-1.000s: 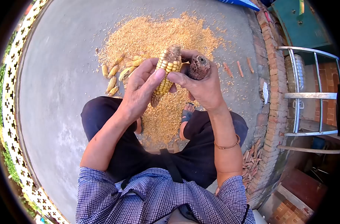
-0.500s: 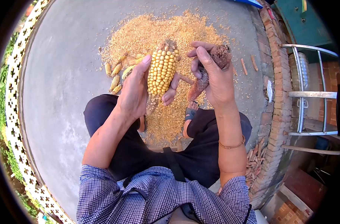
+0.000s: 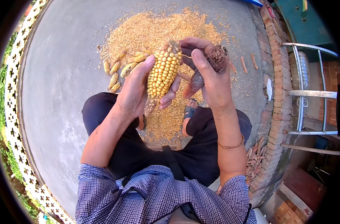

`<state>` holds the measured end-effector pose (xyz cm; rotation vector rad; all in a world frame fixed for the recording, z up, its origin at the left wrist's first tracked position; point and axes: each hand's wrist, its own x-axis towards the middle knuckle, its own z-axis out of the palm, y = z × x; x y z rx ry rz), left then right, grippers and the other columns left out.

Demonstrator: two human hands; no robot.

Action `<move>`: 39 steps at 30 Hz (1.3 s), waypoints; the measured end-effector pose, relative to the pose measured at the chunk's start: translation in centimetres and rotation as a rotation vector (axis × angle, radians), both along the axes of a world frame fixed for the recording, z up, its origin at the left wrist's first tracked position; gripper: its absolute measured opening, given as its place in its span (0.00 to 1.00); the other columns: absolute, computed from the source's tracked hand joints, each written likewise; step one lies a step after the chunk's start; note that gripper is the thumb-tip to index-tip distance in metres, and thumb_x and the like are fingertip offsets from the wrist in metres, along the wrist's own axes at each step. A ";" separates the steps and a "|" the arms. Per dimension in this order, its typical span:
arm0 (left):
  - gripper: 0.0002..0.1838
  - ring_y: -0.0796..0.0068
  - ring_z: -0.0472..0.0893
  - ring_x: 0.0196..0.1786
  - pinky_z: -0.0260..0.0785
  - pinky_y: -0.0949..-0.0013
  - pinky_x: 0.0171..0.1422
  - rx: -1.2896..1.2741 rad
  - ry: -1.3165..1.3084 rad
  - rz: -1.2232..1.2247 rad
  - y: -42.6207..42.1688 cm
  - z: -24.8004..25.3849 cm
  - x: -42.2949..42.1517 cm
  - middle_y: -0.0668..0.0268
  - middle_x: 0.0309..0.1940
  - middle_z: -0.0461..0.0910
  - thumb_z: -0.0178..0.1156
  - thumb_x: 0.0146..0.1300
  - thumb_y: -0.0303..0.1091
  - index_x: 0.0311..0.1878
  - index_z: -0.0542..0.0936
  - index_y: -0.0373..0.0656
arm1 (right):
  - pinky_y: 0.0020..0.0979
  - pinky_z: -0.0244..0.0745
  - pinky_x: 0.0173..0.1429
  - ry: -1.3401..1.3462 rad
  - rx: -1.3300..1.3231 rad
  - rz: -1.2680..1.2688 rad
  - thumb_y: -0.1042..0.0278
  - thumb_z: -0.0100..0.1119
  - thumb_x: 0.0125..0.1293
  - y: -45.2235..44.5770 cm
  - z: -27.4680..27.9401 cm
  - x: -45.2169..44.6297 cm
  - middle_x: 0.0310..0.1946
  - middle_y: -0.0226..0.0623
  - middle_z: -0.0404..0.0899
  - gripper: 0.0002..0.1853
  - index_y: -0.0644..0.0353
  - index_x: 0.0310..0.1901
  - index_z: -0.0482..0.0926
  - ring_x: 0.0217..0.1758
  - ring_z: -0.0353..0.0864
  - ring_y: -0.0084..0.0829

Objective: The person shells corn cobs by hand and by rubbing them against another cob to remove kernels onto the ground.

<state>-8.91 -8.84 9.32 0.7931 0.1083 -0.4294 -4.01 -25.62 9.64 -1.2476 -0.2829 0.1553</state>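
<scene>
An ear of corn, thick with yellow kernels, stands nearly upright in my left hand, whose thumb and fingers wrap its sides. A few bare patches show at its lower end. My right hand is closed around a dark reddish bare corncob, held at a tilt. The right fingertips reach the upper right side of the ear, and part of them is hidden behind the cob. Below both hands spreads a pile of loose kernels.
Several small ears lie left of the pile on the concrete floor. Loose bare cobs lie to the right, with a heap of cobs by the brick edging. A metal railing stands beyond.
My right hand and its cob have moved left, closer to the ear, and the right fingers now meet the ear's upper side. My left hand has barely shifted.
</scene>
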 end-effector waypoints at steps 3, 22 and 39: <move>0.31 0.75 0.72 0.18 0.67 0.75 0.18 0.036 -0.073 -0.027 0.1 -0.4 -0.1 0.55 0.32 0.74 0.46 0.72 0.56 0.61 0.65 0.35 | 0.16 0.71 0.20 -0.045 -0.034 0.002 0.57 0.64 0.68 0.3 -0.1 -0.1 0.44 0.37 0.82 0.21 0.64 0.54 0.78 0.35 0.80 0.17; 0.30 0.71 0.80 0.50 0.71 0.69 0.56 0.792 -0.550 -0.078 -1.5 -1.2 -0.5 0.58 0.47 0.79 0.62 0.55 0.25 0.62 0.67 0.29 | 0.25 0.76 0.44 -0.172 -0.342 -0.159 0.71 0.66 0.65 1.4 -1.0 -1.5 0.33 0.32 0.81 0.08 0.64 0.41 0.78 0.38 0.79 0.18; 0.32 0.57 0.79 0.56 0.69 0.60 0.59 1.090 -0.669 -0.024 -3.4 -2.3 -0.8 0.49 0.48 0.79 0.64 0.53 0.25 0.63 0.68 0.33 | 0.33 0.81 0.42 0.312 -0.072 -0.161 0.65 0.64 0.67 -0.9 -0.6 0.3 0.31 0.40 0.84 0.11 0.66 0.42 0.80 0.36 0.86 0.33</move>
